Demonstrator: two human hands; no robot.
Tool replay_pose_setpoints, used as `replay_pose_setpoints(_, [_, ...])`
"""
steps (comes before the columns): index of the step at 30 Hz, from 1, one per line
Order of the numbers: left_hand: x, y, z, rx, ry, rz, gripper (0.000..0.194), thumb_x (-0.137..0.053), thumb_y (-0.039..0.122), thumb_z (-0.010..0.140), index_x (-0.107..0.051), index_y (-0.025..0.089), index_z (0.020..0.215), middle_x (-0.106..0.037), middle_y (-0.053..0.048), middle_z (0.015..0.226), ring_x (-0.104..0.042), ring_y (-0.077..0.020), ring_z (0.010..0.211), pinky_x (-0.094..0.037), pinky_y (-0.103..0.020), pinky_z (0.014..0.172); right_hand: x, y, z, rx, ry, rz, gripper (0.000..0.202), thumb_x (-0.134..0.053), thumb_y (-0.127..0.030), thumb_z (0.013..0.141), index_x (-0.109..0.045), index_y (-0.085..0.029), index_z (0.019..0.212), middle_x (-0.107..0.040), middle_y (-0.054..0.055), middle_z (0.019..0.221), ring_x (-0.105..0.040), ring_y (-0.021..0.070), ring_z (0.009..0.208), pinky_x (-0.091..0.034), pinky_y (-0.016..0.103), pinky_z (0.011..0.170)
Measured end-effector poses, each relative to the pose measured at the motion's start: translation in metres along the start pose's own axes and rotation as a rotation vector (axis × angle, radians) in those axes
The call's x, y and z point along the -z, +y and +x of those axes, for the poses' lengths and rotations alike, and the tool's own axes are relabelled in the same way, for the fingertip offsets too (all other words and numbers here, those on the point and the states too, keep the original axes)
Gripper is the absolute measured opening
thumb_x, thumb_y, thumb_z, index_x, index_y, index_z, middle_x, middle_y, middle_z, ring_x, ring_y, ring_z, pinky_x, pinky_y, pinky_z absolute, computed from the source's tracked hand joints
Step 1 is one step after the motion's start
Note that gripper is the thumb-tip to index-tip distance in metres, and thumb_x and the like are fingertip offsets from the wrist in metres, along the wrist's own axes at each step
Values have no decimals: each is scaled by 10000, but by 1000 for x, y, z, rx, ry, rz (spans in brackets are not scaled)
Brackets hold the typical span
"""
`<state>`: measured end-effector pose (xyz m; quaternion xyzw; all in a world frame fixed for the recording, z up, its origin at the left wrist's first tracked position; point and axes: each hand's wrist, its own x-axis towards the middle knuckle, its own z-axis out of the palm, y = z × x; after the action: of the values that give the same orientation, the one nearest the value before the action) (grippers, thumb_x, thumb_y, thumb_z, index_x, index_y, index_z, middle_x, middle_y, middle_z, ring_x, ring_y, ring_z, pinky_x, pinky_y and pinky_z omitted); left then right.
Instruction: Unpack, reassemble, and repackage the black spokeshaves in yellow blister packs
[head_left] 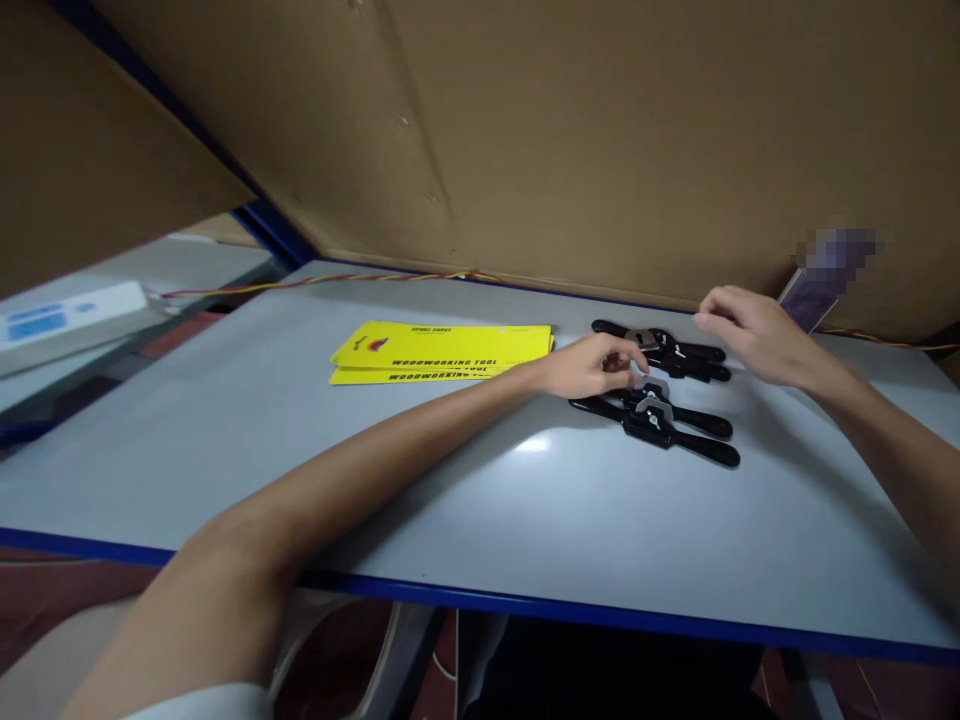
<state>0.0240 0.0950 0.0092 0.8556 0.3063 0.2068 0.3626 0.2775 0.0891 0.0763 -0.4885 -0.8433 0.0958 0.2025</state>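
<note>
My left hand [596, 366] is over the left side of several black spokeshaves, its fingers bent and apart. Nothing shows between them; whether they touch a tool is hard to tell. Just below that hand lies a pair of spokeshaves [651, 424], side by side with handles slanting to the right. More spokeshaves [675, 352] lie behind, partly covered by the left fingers. Raised to the right of the tools, my right hand [750, 330] has curled fingers and no visible object in it. Yellow cards [450, 348] printed "WOODWORKING TOOL" lie stacked and slightly fanned by my left wrist.
The grey table [480, 510] has a blue front edge. Cardboard panels [585, 140] rise behind it. A thin cable [360, 278] runs along the back to a white box [75, 325] at far left. A partly blurred upright object [814, 295] stands behind my right hand.
</note>
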Motion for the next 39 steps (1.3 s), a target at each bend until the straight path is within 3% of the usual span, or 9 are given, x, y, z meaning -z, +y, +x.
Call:
replay_pose_setpoints(3, [3,-5,3,30,169,103,311,-496,347,932,-718,153,1030,-631,-19,764,-554,-166,704,-444,-312,695,-1,20,4,-8,86,48,279,-539,-480,929,-480,-243,794,-590,42,838,-508,208,782,-377,344,732])
replay_pose_setpoints(6, [5,-14,6,-8,285,304,331,-490,295,922,-726,154,1107,-716,-89,1005,-624,-238,960,-476,-398,901,-13,29,1,-39,129,110,352,-521,-539,941,-427,-251,762,-517,-1,737,-450,183,707,-337,327,675])
replay_pose_setpoints(11, [5,-24,7,-64,184,392,385,-475,264,945,-692,177,1251,-722,-102,1304,-630,-275,1210,-410,-455,1084,-28,23,-3,30,-60,0,261,-543,-441,928,-522,-228,777,-577,24,800,-513,189,725,-360,332,707])
replay_pose_setpoints(17, [2,-21,6,-56,171,393,382,-474,295,962,-704,195,1250,-739,-81,1315,-657,-262,1208,-388,-445,1077,-30,27,-1,85,-89,-5,195,-570,-412,888,-526,-223,862,-584,84,976,-577,244,924,-419,373,860])
replay_pose_setpoints(22, [0,-21,6,-10,201,390,393,-494,375,987,-694,203,1278,-743,-93,1299,-652,-269,1192,-386,-444,1056,-30,31,-3,81,-41,-85,268,-539,-412,918,-428,-241,745,-559,34,832,-488,187,741,-347,321,708])
replay_pose_setpoints(27, [-3,-23,7,10,202,401,418,-512,402,1000,-689,193,1316,-738,-107,1295,-643,-282,1173,-399,-456,1039,-28,25,-8,31,-226,-205,208,-577,-437,915,-610,-232,912,-657,36,901,-547,196,763,-303,306,651])
replay_pose_setpoints(30, [-5,-23,9,26,220,413,401,-523,410,1004,-715,201,1288,-761,-97,1199,-661,-272,1095,-427,-438,1000,-29,25,-7,21,-293,-201,259,-629,-468,878,-631,-231,983,-665,37,903,-564,204,771,-326,306,644])
replay_pose_setpoints(33, [-6,-25,10,53,237,399,366,-555,421,994,-757,209,1213,-771,-88,1138,-678,-262,1034,-459,-420,966,-32,26,-5,33,-328,-114,235,-636,-457,870,-580,-231,898,-638,17,817,-533,184,705,-341,308,637])
replay_pose_setpoints(39, [-4,-27,12,54,229,454,351,-644,448,959,-790,198,1157,-749,-110,1257,-664,-287,1134,-459,-442,1016,-27,23,-4,16,-319,99,339,-579,-498,903,-444,-240,730,-509,-27,670,-422,150,634,-306,310,619])
